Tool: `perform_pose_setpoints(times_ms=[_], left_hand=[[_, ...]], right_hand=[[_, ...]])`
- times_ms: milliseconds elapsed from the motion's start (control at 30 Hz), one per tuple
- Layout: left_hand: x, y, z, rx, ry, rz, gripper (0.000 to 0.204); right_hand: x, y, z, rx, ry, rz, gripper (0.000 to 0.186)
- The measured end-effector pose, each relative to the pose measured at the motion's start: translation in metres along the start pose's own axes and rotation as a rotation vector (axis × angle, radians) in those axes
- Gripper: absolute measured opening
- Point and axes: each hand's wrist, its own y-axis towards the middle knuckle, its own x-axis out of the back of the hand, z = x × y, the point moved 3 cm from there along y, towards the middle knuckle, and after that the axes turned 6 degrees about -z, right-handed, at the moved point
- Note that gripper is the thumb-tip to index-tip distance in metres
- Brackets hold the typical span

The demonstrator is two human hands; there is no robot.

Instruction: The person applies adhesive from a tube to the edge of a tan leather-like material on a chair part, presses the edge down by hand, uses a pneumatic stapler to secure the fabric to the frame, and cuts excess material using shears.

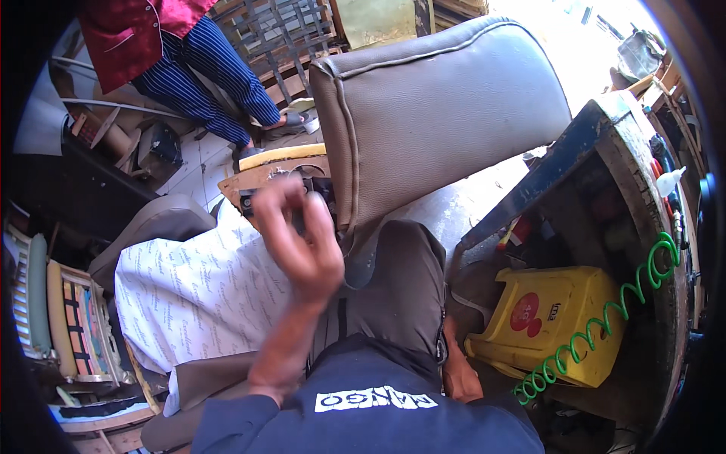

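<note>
My left hand (301,240) is raised in front of my lap, somewhat smeared by motion. Its thumb and forefinger are bent and apart, and I see nothing held between them. Behind its fingertips lie a dark metal bracket (316,186) and a wooden board with a yellow edge (283,153). Just beyond stands a brown leather-like padded cushion (454,113) with piped seams, tilted in front of my knees. My right arm hangs beside my right thigh; the part of my right hand (460,377) that shows is small, and its fingers are hidden.
White printed sheeting (197,295) covers something to my left. At right are a yellow plastic stool (548,321), a coiled green air hose (597,329) and a worn wooden bench (560,163). A person in striped trousers (215,72) stands at the far left. Cushioned frames (76,318) lean at left.
</note>
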Motion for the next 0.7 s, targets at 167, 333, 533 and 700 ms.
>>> perform_pose_setpoints(times_ms=[167, 333, 533, 700], left_hand=[[0.011, -0.052, -0.012, 0.153, 0.029, 0.13, 0.035], [0.009, -0.046, -0.009, 0.452, -0.048, 0.166, 0.043], [0.001, -0.048, 0.001, -0.017, 0.259, 0.058, 0.037], [-0.004, -0.055, 0.009, 0.087, 0.134, 0.081, 0.046]], right_hand=[[-0.022, -0.034, 0.056, 0.181, 0.121, 0.031, 0.059], [-0.011, -0.055, 0.119, 0.338, 0.27, 0.012, 0.06], [0.01, -0.057, 0.134, 0.412, 0.431, -0.08, 0.061], [0.034, -0.041, 0.113, 0.554, 0.712, -0.289, 0.062]])
